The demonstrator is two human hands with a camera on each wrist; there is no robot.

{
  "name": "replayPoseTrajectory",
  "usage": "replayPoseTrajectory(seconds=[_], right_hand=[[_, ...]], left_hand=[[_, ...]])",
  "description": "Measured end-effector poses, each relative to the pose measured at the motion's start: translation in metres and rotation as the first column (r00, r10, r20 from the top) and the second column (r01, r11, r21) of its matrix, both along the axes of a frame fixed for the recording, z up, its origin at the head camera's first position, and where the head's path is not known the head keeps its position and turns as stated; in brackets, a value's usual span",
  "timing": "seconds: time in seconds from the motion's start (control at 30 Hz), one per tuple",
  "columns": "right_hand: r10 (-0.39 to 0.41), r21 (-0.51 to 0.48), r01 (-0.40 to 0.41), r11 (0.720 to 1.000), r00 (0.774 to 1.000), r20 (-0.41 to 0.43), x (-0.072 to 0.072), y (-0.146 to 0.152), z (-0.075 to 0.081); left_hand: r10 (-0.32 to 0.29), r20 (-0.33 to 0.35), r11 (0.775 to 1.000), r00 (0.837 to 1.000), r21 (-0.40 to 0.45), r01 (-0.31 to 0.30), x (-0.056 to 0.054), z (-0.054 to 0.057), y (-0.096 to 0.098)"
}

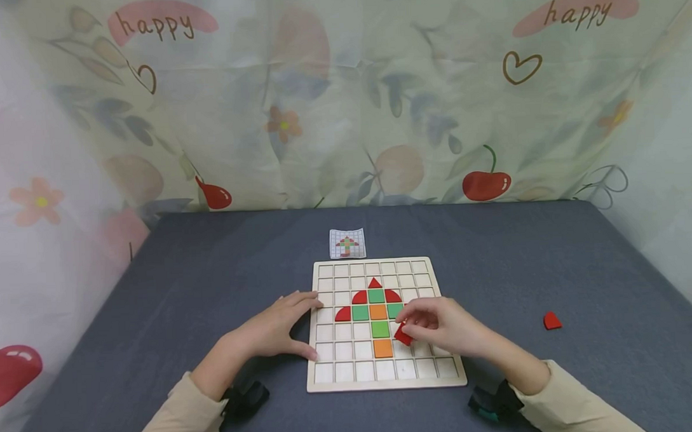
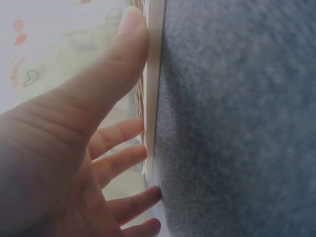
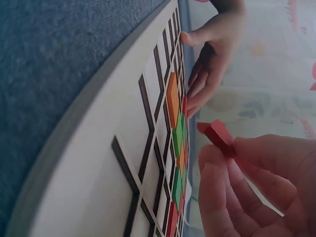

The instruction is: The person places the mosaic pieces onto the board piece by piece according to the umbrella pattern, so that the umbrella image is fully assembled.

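A wooden grid board (image 1: 334, 373) lies on the table with flat red, green and orange pieces set in its cells. The uppermost is a red triangle (image 1: 374, 283); an orange square (image 1: 383, 349) is lowest. My left hand (image 1: 275, 325) rests at the board's left edge, thumb and fingers spread and fairly straight. Over the right half of the board, my right hand (image 1: 441, 326) pinches a small red piece (image 1: 403, 334) between thumb and fingers. In the right wrist view this red block (image 3: 219, 137) is held above the grid. My right hand hides some cells beneath it.
Behind the board lies a small pattern card (image 1: 347, 244) showing a similar coloured figure on a grid. A loose red piece (image 1: 552, 320) with a curved side lies on the dark tablecloth (image 1: 496, 255) at the right. A printed curtain (image 1: 342, 114) hangs behind the table.
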State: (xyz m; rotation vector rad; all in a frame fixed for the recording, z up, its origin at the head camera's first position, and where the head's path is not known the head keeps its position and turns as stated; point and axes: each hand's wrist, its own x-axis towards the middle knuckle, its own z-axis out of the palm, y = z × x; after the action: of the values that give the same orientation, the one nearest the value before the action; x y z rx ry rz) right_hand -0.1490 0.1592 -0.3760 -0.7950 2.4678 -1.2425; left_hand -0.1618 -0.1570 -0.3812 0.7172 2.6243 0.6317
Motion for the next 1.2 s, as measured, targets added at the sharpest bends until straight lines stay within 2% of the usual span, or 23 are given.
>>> replayPoseTrajectory(seconds=[0.3, 0.6, 0.8, 1.2], right_hand=[[0.058, -0.007, -0.058, 0.998, 0.993, 0.1, 0.008, -0.008, -0.003], [0.096, -0.032, -0.093, 0.995, 0.984, 0.148, 0.016, -0.015, -0.009], [0.099, -0.047, -0.093, 0.995, 0.986, 0.134, 0.018, -0.019, -0.014], [0.065, -0.01, -0.064, 0.998, 0.995, 0.079, 0.023, -0.023, -0.014]], left_hand=[[-0.004, 0.001, 1.0, 1.0, 0.0, 0.004, 0.0, 0.001, 0.0], [-0.005, -0.002, 1.0, 1.0, -0.007, 0.005, -0.001, -0.001, -0.001], [0.001, -0.005, 1.0, 1.0, -0.011, -0.001, -0.001, -0.001, 0.0], [0.004, 0.004, 1.0, 1.0, -0.002, -0.004, 0.0, 0.0, 0.001]])
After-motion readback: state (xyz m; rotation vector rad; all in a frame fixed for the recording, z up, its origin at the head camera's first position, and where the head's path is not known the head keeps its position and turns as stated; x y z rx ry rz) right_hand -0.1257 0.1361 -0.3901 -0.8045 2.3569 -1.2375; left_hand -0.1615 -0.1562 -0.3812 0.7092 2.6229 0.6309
